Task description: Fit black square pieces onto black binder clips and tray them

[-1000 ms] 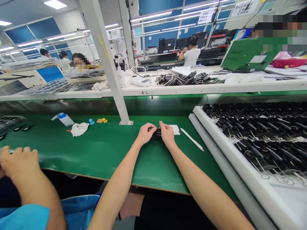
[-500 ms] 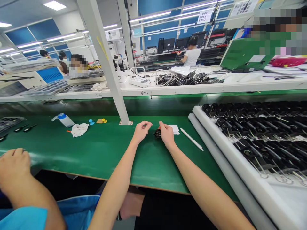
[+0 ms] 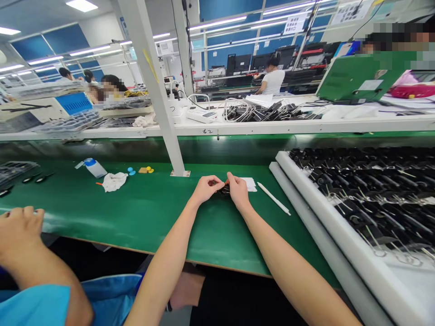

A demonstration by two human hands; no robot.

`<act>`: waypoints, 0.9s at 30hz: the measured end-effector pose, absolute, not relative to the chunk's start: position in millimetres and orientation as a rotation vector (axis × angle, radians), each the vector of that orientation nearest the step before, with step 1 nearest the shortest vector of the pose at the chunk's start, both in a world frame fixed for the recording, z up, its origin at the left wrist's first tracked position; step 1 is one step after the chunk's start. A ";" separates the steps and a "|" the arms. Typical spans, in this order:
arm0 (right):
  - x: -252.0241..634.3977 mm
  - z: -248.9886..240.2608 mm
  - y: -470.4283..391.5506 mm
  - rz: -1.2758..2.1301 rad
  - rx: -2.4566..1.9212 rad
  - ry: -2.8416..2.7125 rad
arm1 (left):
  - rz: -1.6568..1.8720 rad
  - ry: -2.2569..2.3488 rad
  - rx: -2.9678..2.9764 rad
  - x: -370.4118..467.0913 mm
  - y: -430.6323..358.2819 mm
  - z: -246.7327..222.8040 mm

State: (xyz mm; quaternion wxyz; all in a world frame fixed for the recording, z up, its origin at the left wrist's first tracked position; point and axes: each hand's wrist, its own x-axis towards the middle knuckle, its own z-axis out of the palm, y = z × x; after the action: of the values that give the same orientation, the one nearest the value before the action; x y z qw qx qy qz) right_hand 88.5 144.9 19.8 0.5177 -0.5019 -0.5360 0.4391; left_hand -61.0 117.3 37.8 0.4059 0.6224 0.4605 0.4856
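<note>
Both of my hands meet over the green bench top [image 3: 142,217] just in front of the white post [image 3: 159,99]. My right hand [image 3: 238,192] grips a small black part [image 3: 224,190] that rests on the mat. My left hand [image 3: 206,189] has its fingertips pinched against the left side of the same part. Most of the part is hidden between the fingers. A white paper slip [image 3: 249,183] lies just behind my right hand, and a white pen [image 3: 273,204] lies to its right.
A white tray [image 3: 343,253] full of black parts with wire loops fills the right side. A co-worker's hand [image 3: 18,228] rests at the left edge. A squeeze bottle [image 3: 93,167], a white cloth [image 3: 113,181] and small coloured caps [image 3: 139,170] lie at the back left.
My left hand, which had drawn away from the black part half a second ago, has come back and pinches it again. The co-worker's hand at the left shifted slightly.
</note>
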 end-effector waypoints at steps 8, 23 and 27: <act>87.8 17.4 145.5 1.068 -1.180 -1.280 | 1.293 1.288 1.608 -61.7 120.0 36.2; 88.6 17.9 144.0 1.060 -1.177 -1.271 | 1.445 1.382 1.478 -68.4 120.6 40.5; 89.0 16.7 145.8 1.061 -1.174 -1.236 | 1.222 1.316 1.638 -63.0 118.7 35.8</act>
State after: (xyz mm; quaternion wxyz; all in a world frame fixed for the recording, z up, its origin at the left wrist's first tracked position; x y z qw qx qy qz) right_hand 89.0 145.8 16.7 0.5371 -0.4932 -0.5192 0.4457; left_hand -63.0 118.7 35.8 0.3480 0.6318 0.5077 0.4712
